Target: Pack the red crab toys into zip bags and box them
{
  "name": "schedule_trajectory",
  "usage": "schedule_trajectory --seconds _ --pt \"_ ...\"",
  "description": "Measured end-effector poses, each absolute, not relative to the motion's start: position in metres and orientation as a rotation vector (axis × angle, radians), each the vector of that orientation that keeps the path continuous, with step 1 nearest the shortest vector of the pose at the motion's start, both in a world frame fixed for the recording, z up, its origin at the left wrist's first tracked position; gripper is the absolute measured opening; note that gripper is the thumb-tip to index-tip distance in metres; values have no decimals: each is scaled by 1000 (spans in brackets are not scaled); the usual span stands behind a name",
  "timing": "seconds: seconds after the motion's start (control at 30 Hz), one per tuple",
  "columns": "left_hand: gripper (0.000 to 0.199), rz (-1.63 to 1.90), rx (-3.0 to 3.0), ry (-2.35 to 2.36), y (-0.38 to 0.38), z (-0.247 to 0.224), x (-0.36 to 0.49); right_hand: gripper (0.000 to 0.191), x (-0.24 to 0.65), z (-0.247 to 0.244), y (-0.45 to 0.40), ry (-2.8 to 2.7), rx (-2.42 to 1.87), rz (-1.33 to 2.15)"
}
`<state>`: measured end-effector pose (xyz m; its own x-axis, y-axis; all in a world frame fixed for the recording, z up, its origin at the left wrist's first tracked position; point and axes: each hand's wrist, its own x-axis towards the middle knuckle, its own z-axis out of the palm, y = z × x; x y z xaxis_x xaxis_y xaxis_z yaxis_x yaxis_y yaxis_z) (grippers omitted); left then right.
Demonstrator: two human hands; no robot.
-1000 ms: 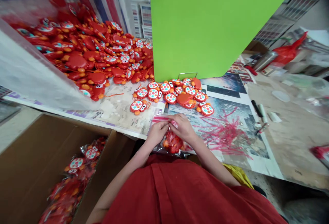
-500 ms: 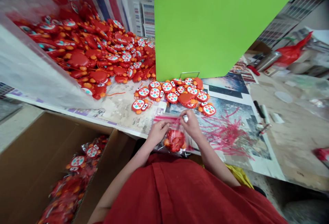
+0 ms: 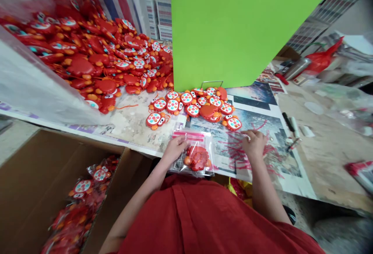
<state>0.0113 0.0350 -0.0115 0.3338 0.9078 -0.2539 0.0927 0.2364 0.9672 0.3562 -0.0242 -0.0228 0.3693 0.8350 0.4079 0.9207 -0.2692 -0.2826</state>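
Pinching the likely light, slippery bag beside its stiffer pink seal, surest hold, with left hand; cannot tell right hand's grip.

Paper-covered worktop, stained. Bright green flat upright panel at its back; stacked white plastic lattice crates beyond. Speckled pale floor at left; pale grey wall, far right, softly lit.

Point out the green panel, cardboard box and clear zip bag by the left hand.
Green panel (image 3: 233,28), head view: middle of its face.
Cardboard box (image 3: 37,172), head view: bare inside surface.
Clear zip bag (image 3: 209,145), head view: plastic near right edge.
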Motion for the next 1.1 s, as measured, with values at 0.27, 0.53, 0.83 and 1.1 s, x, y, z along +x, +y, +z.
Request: schedule_trajectory --seconds 0.27,0.53,0.83,1.1 --pt "28 734 979 1062 28 3 10 27 253 -16 5 -1915 -1825 112" --pt "29 788 920 1091 30 -3 3 37 336 -3 -3 -1441 -2241 -209" --pt "38 760 945 1076 32 -9 1 38 311 8 -15 -1610 -1777 673" --pt "32 772 934 1092 33 -16 1 21 272 -3 3 -1943 -1689 748"
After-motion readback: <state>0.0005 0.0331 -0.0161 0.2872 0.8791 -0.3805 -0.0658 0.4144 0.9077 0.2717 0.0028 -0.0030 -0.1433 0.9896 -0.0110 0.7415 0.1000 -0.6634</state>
